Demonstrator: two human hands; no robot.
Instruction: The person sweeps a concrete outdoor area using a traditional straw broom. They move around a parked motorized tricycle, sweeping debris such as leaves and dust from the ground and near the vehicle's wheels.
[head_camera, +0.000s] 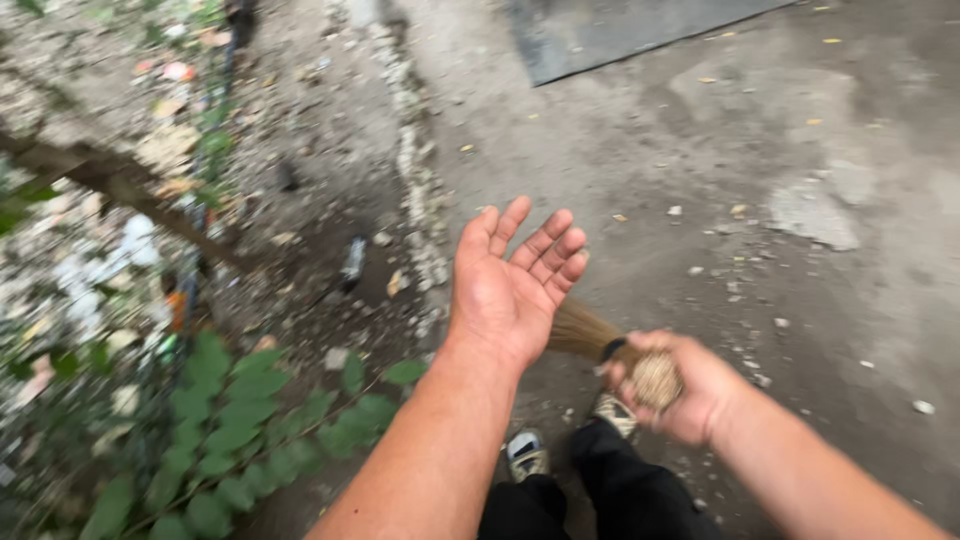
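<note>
Concrete ground (700, 150), grey and patched, fills the field beyond and to the right of both sets of fingers; scattered yellow leaves (735, 210) and small stones lie on it. A dark slab (600, 35) lies well beyond the fingers at the far edge. Left of the fingers runs a litter-strewn soil strip (300, 200) crossed by a slanting branch (120, 185), with a leafy green vine (240, 420) nearer the person.

The left hand (515, 290) is raised palm-up and holds nothing, its fingers (545, 240) spread and slightly curled. The right hand (680, 385) is wrapped around the bound upper end of a straw broom (590, 335), whose fibres run from the grip leftward behind the left palm; the sweeping end is hidden there. Below the hands are dark trousers (620, 490) and two shoes (527, 455).

Judged step: a pause or re-grip within sweeping, with the broom carried one-handed. A next stroke would call for lowering the bristles to the ground among the debris just right of the fingers.
</note>
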